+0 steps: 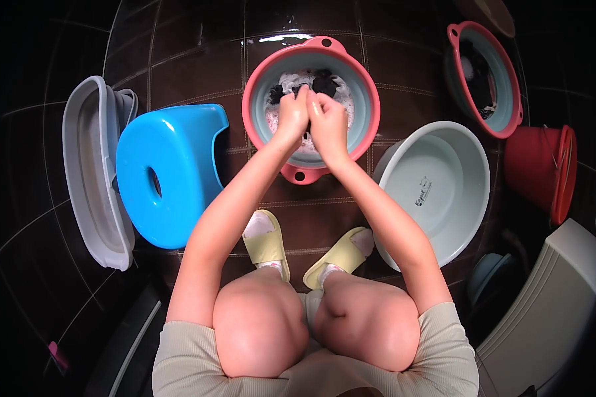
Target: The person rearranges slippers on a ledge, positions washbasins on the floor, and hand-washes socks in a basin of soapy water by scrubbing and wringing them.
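My left hand [294,111] and my right hand [327,118] are pressed together over a red-rimmed basin [254,86] with a grey inside. Both are closed, fingers curled inward, and dark cloth [298,87] shows at the edge of their grip. Most of what they hold is hidden behind the fingers. Below them, black cloth [325,82] and pale wet fabric or suds [291,81] lie in the basin.
To the left stand a blue plastic stool [179,145] and a grey collapsible tub [73,165]. A pale round basin [444,165] sits at right, with another red-rimmed basin [453,41] and a red bucket [533,159] beyond. My slippers [269,246] rest on dark tiles [198,73].
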A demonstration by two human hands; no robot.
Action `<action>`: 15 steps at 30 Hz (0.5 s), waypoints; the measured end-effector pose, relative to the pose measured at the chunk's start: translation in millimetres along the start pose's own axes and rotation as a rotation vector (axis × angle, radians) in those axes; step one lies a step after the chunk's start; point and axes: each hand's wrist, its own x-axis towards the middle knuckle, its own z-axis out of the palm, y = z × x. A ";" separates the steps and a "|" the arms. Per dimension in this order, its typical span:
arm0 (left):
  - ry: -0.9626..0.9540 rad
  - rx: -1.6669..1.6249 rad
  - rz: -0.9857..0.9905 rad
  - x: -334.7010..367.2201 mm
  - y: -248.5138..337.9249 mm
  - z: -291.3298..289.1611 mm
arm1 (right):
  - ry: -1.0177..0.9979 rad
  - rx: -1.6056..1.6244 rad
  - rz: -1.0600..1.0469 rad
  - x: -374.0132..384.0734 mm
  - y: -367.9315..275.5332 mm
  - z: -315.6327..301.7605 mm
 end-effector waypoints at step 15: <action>0.053 0.750 0.165 31.1 -36.6 -38.4 | -0.380 0.062 0.155 50.5 110.4 -61.3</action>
